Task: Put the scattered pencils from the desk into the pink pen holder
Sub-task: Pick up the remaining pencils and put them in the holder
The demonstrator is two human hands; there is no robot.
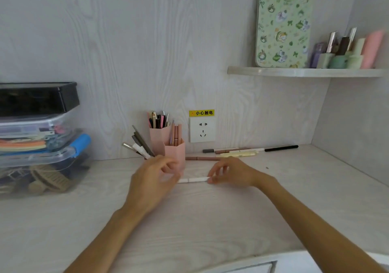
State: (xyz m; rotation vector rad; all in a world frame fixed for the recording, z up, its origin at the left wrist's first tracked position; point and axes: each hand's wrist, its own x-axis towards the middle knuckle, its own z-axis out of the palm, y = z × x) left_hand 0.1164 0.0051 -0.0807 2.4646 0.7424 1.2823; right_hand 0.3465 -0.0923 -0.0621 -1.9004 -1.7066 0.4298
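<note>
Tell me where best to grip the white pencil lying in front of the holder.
Probably the white pencil's bare middle, pinched across its width from above: it lies flat and sideways on the desk, and both hands, left and right, already cover its ends.

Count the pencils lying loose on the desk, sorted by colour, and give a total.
White pencils: 2 (one between the hands, one by the wall)
Brown pencils: 2
Cream pencil: 1
Black pencil: 1
Total: 6. The row by the wall overlaps and is a little blurred.
</note>
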